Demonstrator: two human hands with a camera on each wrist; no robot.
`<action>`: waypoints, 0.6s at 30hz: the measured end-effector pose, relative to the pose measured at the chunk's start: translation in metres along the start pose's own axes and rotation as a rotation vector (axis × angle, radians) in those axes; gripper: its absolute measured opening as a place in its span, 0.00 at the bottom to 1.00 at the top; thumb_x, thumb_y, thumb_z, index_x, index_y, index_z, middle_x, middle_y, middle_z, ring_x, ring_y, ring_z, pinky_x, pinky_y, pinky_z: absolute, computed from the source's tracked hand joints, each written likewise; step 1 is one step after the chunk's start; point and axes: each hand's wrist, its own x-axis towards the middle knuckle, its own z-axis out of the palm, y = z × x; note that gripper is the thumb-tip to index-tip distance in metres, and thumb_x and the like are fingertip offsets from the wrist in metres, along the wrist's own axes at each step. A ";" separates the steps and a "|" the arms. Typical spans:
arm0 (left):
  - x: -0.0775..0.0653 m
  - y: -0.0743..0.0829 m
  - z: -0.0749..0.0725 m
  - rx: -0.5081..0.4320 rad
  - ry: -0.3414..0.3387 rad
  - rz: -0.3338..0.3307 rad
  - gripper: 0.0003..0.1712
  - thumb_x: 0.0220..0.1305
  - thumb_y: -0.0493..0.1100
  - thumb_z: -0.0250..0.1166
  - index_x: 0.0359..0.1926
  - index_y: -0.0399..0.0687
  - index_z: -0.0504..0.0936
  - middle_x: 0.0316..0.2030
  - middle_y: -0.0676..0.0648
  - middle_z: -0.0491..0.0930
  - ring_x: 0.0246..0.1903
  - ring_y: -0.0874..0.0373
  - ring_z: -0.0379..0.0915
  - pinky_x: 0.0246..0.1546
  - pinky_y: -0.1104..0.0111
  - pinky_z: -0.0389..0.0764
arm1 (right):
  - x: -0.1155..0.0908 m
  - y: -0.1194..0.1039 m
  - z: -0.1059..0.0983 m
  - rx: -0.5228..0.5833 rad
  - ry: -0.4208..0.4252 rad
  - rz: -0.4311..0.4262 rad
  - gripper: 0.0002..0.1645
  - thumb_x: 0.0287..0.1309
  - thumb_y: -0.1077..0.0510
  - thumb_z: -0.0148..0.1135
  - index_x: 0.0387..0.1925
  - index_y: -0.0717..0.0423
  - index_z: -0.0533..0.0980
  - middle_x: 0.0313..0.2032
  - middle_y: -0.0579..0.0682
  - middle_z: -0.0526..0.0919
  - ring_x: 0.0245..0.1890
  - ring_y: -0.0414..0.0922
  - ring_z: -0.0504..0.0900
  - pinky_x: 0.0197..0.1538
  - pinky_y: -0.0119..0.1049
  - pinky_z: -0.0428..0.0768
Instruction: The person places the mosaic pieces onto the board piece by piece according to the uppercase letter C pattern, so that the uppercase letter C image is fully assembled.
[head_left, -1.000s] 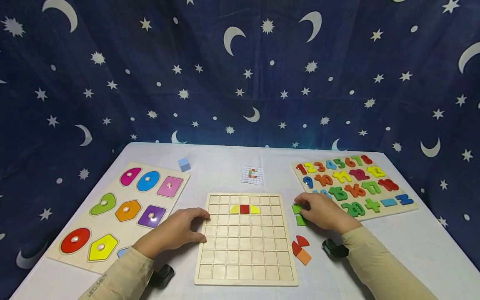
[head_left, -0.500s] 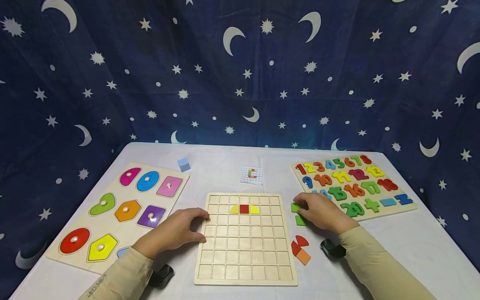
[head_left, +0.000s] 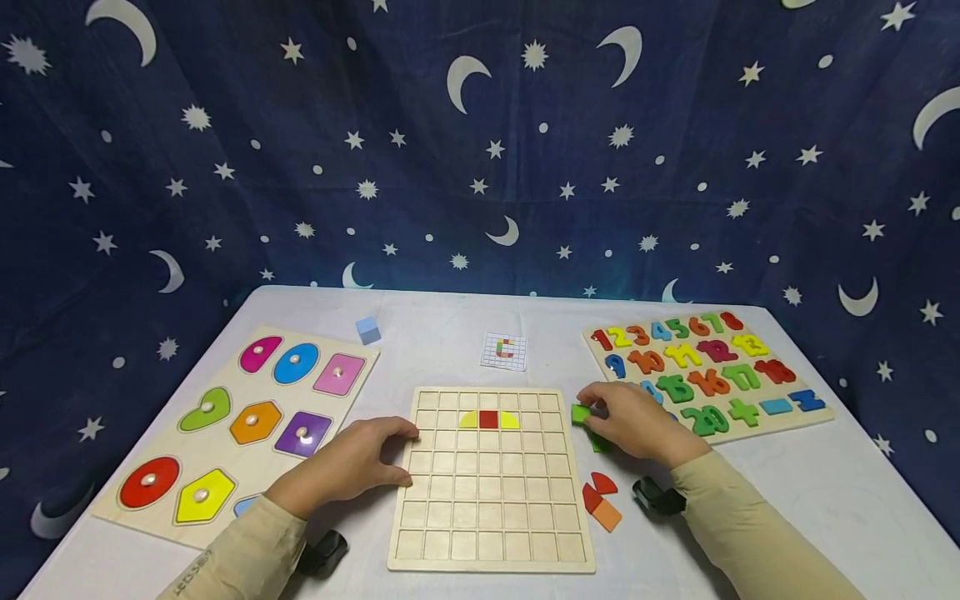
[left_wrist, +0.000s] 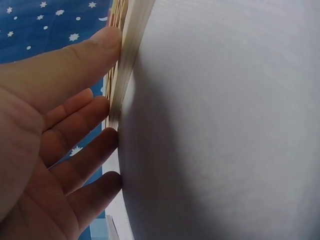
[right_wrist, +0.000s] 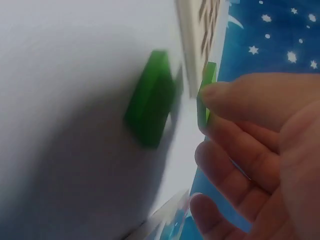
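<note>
A green square tile [head_left: 580, 414] is pinched between the thumb and forefinger of my right hand [head_left: 633, 421], just off the right edge of the wooden grid board [head_left: 491, 510]. Lying on the table under that hand is a second green tile [right_wrist: 151, 100], partly hidden in the head view. My left hand [head_left: 352, 458] touches the board's left edge with thumb and fingertips, fingers loosely extended. On the board, a red square tile [head_left: 488, 419] sits between two yellow quarter-circles [head_left: 510, 420] in the second row.
Two red quarter-circles [head_left: 603, 482] and an orange tile [head_left: 607, 517] lie right of the board. Behind it are a pattern card [head_left: 504, 351] and a blue cube [head_left: 368, 329]. A shape puzzle [head_left: 247, 392] flanks it left, a number puzzle [head_left: 705, 400] right.
My right hand has moved slightly left toward the board, shifting the green tile away from the other green one. My left hand and the board have stayed put.
</note>
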 end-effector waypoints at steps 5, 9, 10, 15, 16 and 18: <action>0.000 0.000 0.000 0.000 0.000 0.010 0.29 0.47 0.42 0.81 0.51 0.45 0.82 0.49 0.49 0.82 0.54 0.47 0.75 0.62 0.50 0.72 | 0.002 -0.016 0.002 0.015 -0.016 -0.008 0.15 0.61 0.60 0.68 0.50 0.56 0.81 0.44 0.49 0.84 0.47 0.51 0.80 0.54 0.53 0.80; 0.000 0.000 0.000 0.001 0.001 0.004 0.29 0.47 0.42 0.81 0.51 0.45 0.82 0.49 0.49 0.82 0.54 0.47 0.75 0.62 0.50 0.72 | 0.004 -0.031 0.003 0.028 -0.027 -0.022 0.15 0.61 0.59 0.68 0.50 0.54 0.81 0.44 0.48 0.83 0.47 0.50 0.80 0.53 0.51 0.80; 0.000 0.000 0.000 0.002 0.000 0.002 0.29 0.47 0.42 0.81 0.51 0.45 0.82 0.49 0.49 0.82 0.54 0.47 0.75 0.62 0.50 0.72 | 0.005 -0.035 0.004 0.030 -0.029 -0.029 0.15 0.61 0.59 0.68 0.50 0.54 0.81 0.44 0.47 0.83 0.47 0.49 0.79 0.53 0.51 0.80; 0.000 0.000 0.000 0.001 0.000 -0.001 0.29 0.47 0.42 0.82 0.51 0.44 0.82 0.49 0.49 0.82 0.54 0.47 0.75 0.62 0.50 0.72 | 0.009 -0.052 0.007 0.029 -0.031 -0.075 0.15 0.60 0.59 0.68 0.50 0.55 0.82 0.44 0.46 0.83 0.46 0.47 0.79 0.53 0.48 0.81; 0.000 0.001 0.000 -0.002 0.000 -0.002 0.29 0.47 0.41 0.82 0.51 0.44 0.82 0.49 0.49 0.82 0.54 0.47 0.75 0.62 0.50 0.72 | 0.010 -0.055 0.008 0.024 -0.031 -0.085 0.15 0.60 0.59 0.69 0.50 0.55 0.82 0.44 0.46 0.83 0.46 0.47 0.80 0.53 0.47 0.81; 0.000 0.002 0.000 -0.006 -0.003 -0.008 0.29 0.47 0.41 0.82 0.51 0.44 0.82 0.49 0.49 0.82 0.55 0.47 0.75 0.63 0.50 0.71 | 0.011 -0.060 0.010 0.022 -0.028 -0.106 0.15 0.60 0.59 0.69 0.49 0.55 0.82 0.44 0.46 0.84 0.46 0.46 0.80 0.53 0.47 0.80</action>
